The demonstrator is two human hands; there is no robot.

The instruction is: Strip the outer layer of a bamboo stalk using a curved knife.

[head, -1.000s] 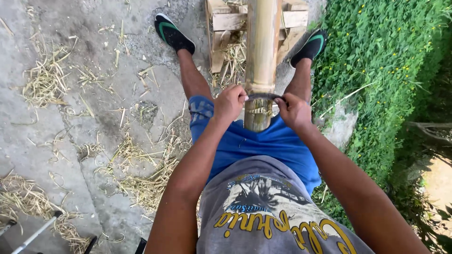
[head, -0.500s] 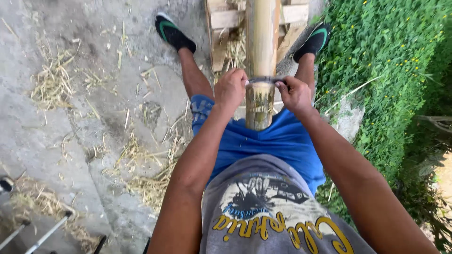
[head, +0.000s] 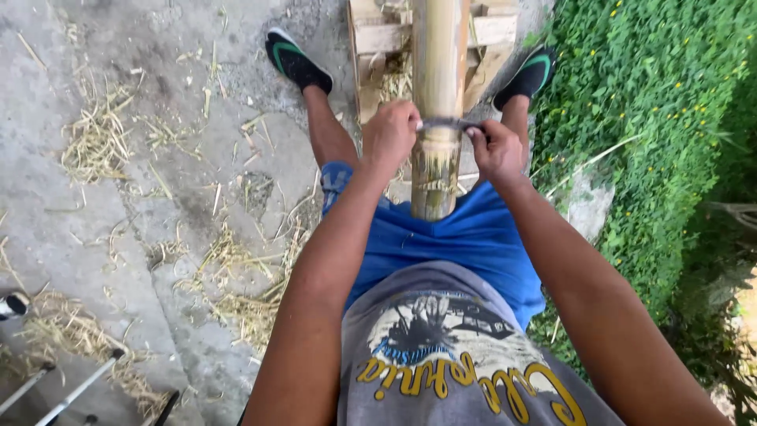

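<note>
Blade (head: 444,123) moved up bamboo (head: 436,95), between fingers (head: 410,118).

Outdoor daylight: grey concrete ground (head: 118,237) strewn with dry straw (head: 95,138) (pale, scattered clumps), and dense green plants (head: 654,102) with small yellow flowers alongside.

free: concrete floor (head: 118,237) left | blocked: wooden frame (head: 378,35) ahead, green bank (head: 654,118) right

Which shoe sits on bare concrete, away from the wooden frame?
The left shoe, alone on grey concrete. The right shoe lies between the wooden frame and the grass.
</note>
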